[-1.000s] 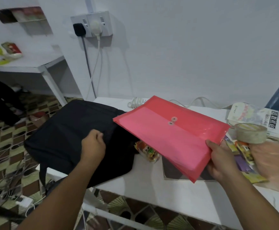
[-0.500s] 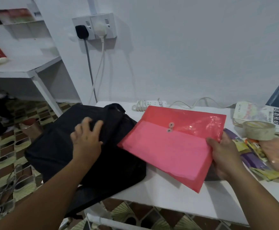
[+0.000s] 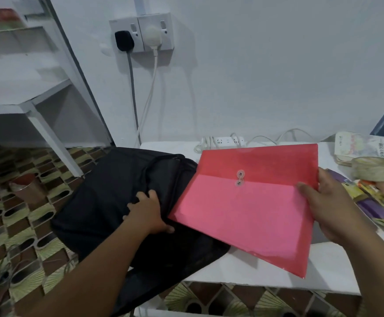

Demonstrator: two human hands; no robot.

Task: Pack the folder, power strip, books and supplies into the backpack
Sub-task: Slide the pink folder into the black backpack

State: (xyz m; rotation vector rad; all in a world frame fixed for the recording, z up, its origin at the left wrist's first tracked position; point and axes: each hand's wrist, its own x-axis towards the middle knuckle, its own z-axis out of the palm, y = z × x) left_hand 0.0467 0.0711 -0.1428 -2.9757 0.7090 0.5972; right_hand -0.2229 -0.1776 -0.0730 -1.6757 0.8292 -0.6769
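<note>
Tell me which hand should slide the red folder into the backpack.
The right hand, probably: it already grips the red folder by its right edge, while the left hand is busy holding the backpack at its opening.

Glossy translucent plastic folder point(image 3: 250, 211), matt black cloth backpack point(image 3: 117, 202), smooth white table point(image 3: 255, 275).

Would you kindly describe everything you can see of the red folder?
The red folder is a flat, translucent plastic envelope with a darker red flap folded over a pinker body and two round string-tie buttons at the flap's edge; no string shows. It looks closed and thin. It is tilted, lower right corner toward the camera, above the white table. The right hand grips its right edge, thumb on the front. Its left edge overlaps the black backpack, beside the left hand that is on the bag.
</note>
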